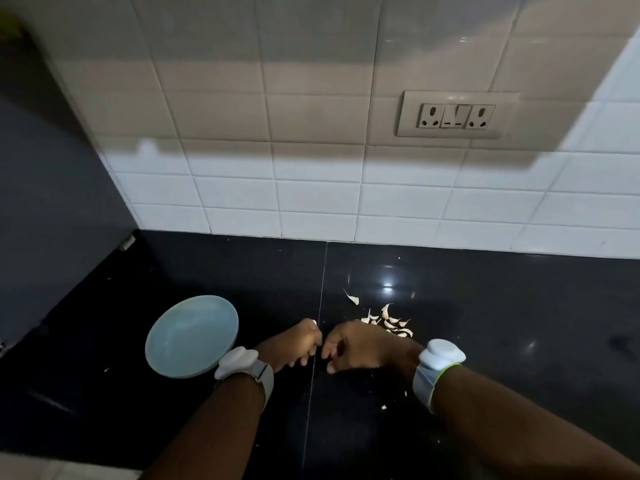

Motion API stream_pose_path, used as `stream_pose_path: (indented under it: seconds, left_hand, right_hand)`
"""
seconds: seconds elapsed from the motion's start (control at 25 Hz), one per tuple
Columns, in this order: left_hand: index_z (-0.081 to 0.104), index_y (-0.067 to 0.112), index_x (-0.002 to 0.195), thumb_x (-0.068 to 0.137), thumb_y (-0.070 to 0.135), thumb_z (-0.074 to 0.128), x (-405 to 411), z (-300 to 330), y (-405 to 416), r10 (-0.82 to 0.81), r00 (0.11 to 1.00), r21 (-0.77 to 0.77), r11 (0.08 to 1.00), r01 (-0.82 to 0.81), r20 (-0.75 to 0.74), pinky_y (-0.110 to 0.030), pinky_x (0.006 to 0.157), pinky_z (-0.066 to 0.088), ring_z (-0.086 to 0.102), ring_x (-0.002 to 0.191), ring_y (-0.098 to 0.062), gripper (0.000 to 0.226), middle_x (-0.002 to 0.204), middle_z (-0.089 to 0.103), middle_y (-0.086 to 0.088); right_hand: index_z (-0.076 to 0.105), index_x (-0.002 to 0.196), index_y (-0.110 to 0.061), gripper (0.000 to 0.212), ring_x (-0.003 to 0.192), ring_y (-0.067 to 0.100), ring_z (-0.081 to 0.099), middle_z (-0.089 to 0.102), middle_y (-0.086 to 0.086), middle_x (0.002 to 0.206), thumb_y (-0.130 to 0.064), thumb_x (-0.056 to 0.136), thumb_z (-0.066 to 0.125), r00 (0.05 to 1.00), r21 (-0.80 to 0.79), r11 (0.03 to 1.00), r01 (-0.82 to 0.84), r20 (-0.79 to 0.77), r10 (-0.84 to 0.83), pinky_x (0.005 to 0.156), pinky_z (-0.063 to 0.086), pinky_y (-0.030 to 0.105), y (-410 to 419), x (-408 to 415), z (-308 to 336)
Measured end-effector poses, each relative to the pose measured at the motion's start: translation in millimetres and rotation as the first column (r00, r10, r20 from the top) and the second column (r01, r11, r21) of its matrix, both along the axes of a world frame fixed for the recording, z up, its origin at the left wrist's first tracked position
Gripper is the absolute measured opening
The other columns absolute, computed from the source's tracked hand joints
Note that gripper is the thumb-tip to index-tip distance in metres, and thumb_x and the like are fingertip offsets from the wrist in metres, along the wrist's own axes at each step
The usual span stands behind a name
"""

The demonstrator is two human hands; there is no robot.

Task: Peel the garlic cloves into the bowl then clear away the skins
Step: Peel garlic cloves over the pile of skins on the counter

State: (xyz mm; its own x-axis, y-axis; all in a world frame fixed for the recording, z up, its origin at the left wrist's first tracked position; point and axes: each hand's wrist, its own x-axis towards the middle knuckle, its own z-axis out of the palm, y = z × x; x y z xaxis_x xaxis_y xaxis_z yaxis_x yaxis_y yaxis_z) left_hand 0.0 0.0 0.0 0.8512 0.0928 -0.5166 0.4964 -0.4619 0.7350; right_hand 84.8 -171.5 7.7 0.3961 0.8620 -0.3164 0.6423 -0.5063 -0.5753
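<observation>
A glossy black counter (485, 323) meets a white tiled wall (311, 195) bearing a socket plate (453, 115), with a dark grey wall (45, 209) at left.

My black stone countertop (485, 323) is polished and glossy; the wall tiles (311, 195) glazed; the pale-blue bowl (192, 336) smooth, satin.

Bowl (192, 336) blocks left, cloves (388, 322) right; counter (502, 306) btwn open.

Left hand (300, 342) and right hand (360, 344) close together, fingers (331, 368) curled, forearms converging.
</observation>
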Motion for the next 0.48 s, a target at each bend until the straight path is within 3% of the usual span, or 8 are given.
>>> stream_pose_path:
  seconds: [0.08, 0.2, 0.36, 0.48]
  left_hand:
    - [0.047, 0.014, 0.095, 0.098, 0.022, 0.044, 0, 2, -1, 0.027, 1.0, -0.027, 0.999, -0.028, -0.015, -0.025, 0.044, 0.028, 0.047, 0.049, -0.012, 0.009, 0.073, 0.053, -0.001]
    - [0.049, 0.016, 0.094, 0.098, 0.026, 0.049, -2, -5, -1, 0.058, 0.998, 0.007, 0.998, -0.058, -0.003, -0.022, 0.043, 0.028, 0.047, 0.047, -0.011, 0.011, 0.073, 0.056, 0.0]
    - [0.054, 0.016, 0.093, 0.098, 0.026, 0.053, 0, -13, -5, 0.09, 0.996, 0.017, 0.996, -0.09, 0.03, -0.021, 0.044, 0.034, 0.045, 0.05, -0.01, 0.011, 0.074, 0.057, -0.002]
    - [0.058, 0.023, 0.085, 0.09, 0.03, 0.052, 4, -21, -6, 0.013, 0.998, 0.168, 0.985, -0.025, 0.067, -0.03, 0.064, 0.046, 0.056, 0.066, -0.014, 0.01, 0.079, 0.064, 0.001]
  right_hand:
    - [0.075, 0.109, -0.029, 0.028, 0.095, 0.009, 0.065, 0.068, -0.011, 0.104, -0.035, 0.083, 0.079, 0.984, -0.071, 0.995, -0.065, 0.162, 0.076, 0.079, 0.047, 0.025, 2, -8, -5]
    - [0.075, 0.104, -0.028, 0.018, 0.1, 0.014, 0.065, 0.065, -0.008, 0.109, -0.032, 0.087, 0.074, 0.969, -0.039, 0.996, -0.083, 0.23, 0.09, 0.083, 0.047, 0.028, 1, -12, -13]
    - [0.068, 0.098, -0.035, 0.008, 0.088, 0.006, 0.067, 0.071, -0.013, 0.096, -0.036, 0.094, 0.061, 0.968, 0.157, 0.973, 0.169, 0.157, -0.194, 0.084, 0.052, 0.03, -15, -1, -10]
    - [0.072, 0.089, -0.031, 0.008, 0.063, -0.001, 0.062, 0.072, -0.011, 0.076, -0.03, 0.095, 0.066, 0.918, 0.237, 0.896, 0.376, 0.036, -0.395, 0.071, 0.052, 0.027, -22, 9, -7]
